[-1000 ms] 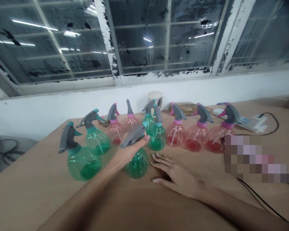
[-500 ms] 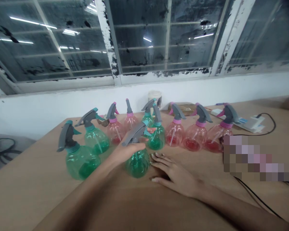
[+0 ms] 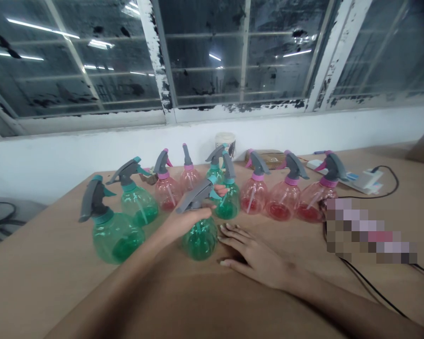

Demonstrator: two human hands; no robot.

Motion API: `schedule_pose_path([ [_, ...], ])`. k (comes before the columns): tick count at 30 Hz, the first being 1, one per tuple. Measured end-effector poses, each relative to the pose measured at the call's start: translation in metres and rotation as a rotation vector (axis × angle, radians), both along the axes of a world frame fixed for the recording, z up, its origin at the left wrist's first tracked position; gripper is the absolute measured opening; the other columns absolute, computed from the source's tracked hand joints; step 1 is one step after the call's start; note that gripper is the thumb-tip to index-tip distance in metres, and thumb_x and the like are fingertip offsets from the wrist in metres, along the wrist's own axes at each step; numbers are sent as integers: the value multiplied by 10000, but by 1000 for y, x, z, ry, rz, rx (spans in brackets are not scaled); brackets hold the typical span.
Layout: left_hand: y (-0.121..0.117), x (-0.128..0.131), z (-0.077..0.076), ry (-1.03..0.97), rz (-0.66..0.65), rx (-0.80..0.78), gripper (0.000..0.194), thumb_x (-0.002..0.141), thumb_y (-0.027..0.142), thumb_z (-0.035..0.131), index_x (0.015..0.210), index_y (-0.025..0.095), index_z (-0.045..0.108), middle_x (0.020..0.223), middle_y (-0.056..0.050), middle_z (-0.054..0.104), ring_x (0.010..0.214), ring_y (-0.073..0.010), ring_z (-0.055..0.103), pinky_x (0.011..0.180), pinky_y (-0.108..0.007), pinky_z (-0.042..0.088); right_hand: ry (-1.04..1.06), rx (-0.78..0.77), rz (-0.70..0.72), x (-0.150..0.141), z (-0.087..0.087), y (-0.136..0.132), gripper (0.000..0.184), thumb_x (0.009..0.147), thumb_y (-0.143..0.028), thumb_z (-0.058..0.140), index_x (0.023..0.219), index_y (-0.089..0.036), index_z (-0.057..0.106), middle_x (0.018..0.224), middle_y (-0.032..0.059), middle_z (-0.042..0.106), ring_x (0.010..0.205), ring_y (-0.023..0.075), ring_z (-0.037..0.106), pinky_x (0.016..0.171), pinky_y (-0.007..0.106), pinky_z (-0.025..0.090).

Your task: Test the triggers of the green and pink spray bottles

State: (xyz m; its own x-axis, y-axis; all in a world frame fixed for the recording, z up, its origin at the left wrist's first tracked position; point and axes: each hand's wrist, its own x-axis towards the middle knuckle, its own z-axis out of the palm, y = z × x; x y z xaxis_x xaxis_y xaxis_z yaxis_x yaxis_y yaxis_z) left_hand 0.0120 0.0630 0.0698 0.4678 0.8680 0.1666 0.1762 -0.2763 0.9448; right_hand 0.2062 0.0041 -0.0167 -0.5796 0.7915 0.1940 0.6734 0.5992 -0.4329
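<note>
My left hand (image 3: pixel 185 220) is wrapped round the neck of a green spray bottle (image 3: pixel 200 242), below its grey trigger head. Its thumb lies along the near side and its fingertips show beyond the neck. The bottle stands upright on the table (image 3: pixel 191 301) with green liquid inside. Flat on the wood just to the right rests my right hand (image 3: pixel 252 254), fingers stretched out, holding nothing. Its fingertips lie close to the bottle's base. Left of my left forearm are a large green spray bottle (image 3: pixel 115 240) and another green spray bottle (image 3: pixel 138 207).
Behind stand pink spray bottles (image 3: pixel 284 202) in a row, several in all, and two more green ones (image 3: pixel 229 202). A white tub (image 3: pixel 225 141), a brown package (image 3: pixel 268 159) and a white power strip (image 3: pixel 363 179) lie along the wall. A black cable (image 3: pixel 374 287) crosses the right side.
My left hand's fingers have shifted from the side of the trigger head to round behind the bottle's neck. My right hand has stayed flat. The view has drifted slightly.
</note>
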Motion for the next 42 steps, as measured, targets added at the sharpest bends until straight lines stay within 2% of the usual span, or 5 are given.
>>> schedule_pose_path([
  [12,-3,0,2,14,68,19,160,685,157,597,768,253,694,800,-5,722,923,-225,650,868,-338,468,-8,-4,-5,0,-2,0,579,875,-532,427,1349,-201,416,1432,49,383,1345,194,287,1133,393,212],
  [20,-11,10,11,-47,70,76,69,747,244,627,811,238,652,845,-6,694,886,-193,635,897,-331,438,19,3,3,0,-3,1,578,872,-538,426,1335,-193,438,1418,60,403,1339,207,300,1125,407,230],
  [27,-13,6,-1,29,271,-21,164,739,349,641,829,213,650,851,-18,673,870,-215,615,829,-350,451,29,-15,7,1,-3,0,582,875,-537,421,1355,-210,408,1429,58,386,1344,205,289,1128,412,216],
  [33,-13,9,6,-16,56,75,120,771,316,619,844,222,629,870,-20,683,910,-213,621,885,-360,435,19,-10,5,1,-3,0,580,874,-542,418,1349,-209,417,1425,56,395,1339,206,298,1125,414,223],
  [42,-14,11,3,24,121,153,246,801,304,594,1041,263,632,828,-9,703,984,-223,614,934,-352,418,24,-13,7,1,-3,1,573,873,-539,422,1333,-197,439,1420,63,402,1334,212,308,1120,418,235],
])
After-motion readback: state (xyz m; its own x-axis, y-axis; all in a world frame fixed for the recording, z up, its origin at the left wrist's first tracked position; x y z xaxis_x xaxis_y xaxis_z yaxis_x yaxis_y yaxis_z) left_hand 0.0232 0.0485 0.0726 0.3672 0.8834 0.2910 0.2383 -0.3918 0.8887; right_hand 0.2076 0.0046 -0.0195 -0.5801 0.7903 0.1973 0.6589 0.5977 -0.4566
